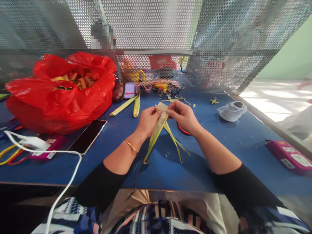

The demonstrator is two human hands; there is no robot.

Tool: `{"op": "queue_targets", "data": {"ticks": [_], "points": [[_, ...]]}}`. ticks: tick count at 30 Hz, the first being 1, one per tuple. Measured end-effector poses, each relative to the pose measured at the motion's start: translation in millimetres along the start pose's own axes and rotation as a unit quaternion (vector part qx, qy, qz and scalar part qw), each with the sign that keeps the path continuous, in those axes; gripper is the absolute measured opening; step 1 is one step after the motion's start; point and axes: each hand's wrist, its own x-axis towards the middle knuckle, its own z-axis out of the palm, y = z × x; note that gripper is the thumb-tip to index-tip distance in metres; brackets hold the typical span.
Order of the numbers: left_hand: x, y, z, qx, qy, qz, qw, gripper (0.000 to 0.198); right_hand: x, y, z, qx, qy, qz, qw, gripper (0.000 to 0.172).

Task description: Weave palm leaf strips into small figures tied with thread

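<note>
Both hands meet over the middle of a blue table, pinching a pale corn husk (158,127) between them. My left hand (149,121) grips its upper part from the left, thumb pressed on top. From the right, my right hand (184,115) pinches the same piece near its top. Long yellow-green strips (174,139) hang down from the hands toward me. Under the right hand, part of a red scissors-like handle (182,129) shows; the rest is hidden. Two rolled husk pieces, one longer (123,106) and one shorter (136,106), lie beyond the left hand.
A large red plastic bag (73,100) of husk-coloured pieces stands left, with a phone (89,136) and white cable (78,165) near it. White string spool (232,111) and purple box (289,154) lie right. A perforated metal screen (156,29) closes the back; a person sits behind it.
</note>
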Motion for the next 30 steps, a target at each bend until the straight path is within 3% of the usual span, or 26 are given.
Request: {"op": "queue_targets", "data": {"ticks": [4,8,13,17,20,23,26,28,30], "points": [[-0.4,0.2,0.3,0.053,0.023,0.040,0.998,0.007,0.9,1.1,1.1,0.004,0.022,0.013,1.000,0.020],[-0.6,-1.0,1.9,0.039,0.026,0.018,0.999,0.010,2.0,-2.0,1.9,0.051,0.024,0.078,0.995,0.013],[-0.7,-2.2,2.1,0.013,0.024,0.003,1.000,0.012,1.8,-7.3,1.5,0.103,0.047,0.136,0.984,0.021],[-1.8,-1.5,-0.5,0.042,-0.042,0.027,0.998,0.029,2.3,-8.0,0.2,0.111,0.073,0.161,0.978,0.013],[-2.0,-1.3,-2.4,0.046,-0.102,0.000,0.994,0.038,3.1,-6.9,-1.7,0.109,0.067,0.164,0.978,0.012],[-1.2,-1.6,-1.5,0.031,-0.055,-0.050,0.997,0.021,3.5,-6.3,-3.6,0.116,0.052,0.163,0.978,0.015],[-0.1,-3.2,2.1,0.016,-0.004,-0.109,0.994,0.025,3.2,-6.3,-3.9,0.117,0.045,0.155,0.980,0.017],[0.4,-5.5,4.3,0.008,0.015,-0.092,0.996,0.025,2.7,-6.1,-2.8,0.108,0.042,0.149,0.982,0.018],[0.8,-8.3,5.1,0.005,0.030,-0.021,0.999,0.020,2.0,-5.4,-1.0,0.093,0.032,0.138,0.986,0.019]]}}
